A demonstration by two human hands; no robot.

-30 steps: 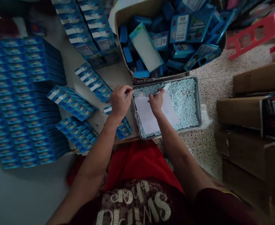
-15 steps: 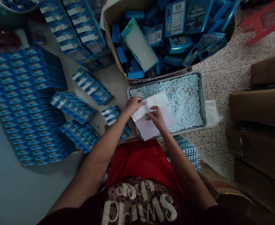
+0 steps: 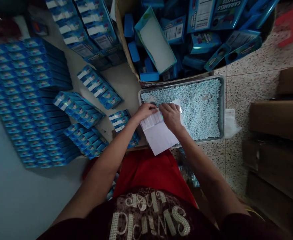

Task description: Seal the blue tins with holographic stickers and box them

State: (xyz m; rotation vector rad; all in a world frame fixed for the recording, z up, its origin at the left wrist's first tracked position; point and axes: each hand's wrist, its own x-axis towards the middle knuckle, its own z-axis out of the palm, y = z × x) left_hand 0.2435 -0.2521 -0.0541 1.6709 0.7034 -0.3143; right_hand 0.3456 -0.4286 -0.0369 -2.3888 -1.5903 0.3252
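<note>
A white sheet (image 3: 161, 138) with a strip of shiny labels (image 3: 151, 120) along its upper part lies over the left part of a metal tray (image 3: 222, 110) full of pale blue pellets (image 3: 201, 113). My left hand (image 3: 146, 111) holds the sheet's upper left edge, thumb and fingers pressed together. My right hand (image 3: 170, 116) is closed at the upper middle of the labels, close beside the left fingertips. Its fingertips are bent down onto the label strip, and what they pinch is too small to make out.
Behind the tray stands a carton (image 3: 129, 61) full of blue boxes (image 3: 202, 43). Stacked blue boxes (image 3: 31, 110) fill the left, with smaller groups (image 3: 100, 86) on the table (image 3: 126, 80). Brown cartons (image 3: 276, 120) stand at the right.
My right hand has moved up and closed over the labels, its fingers nearer my left hand. One sheet corner at the right no longer sticks out. The view has shifted slightly.
</note>
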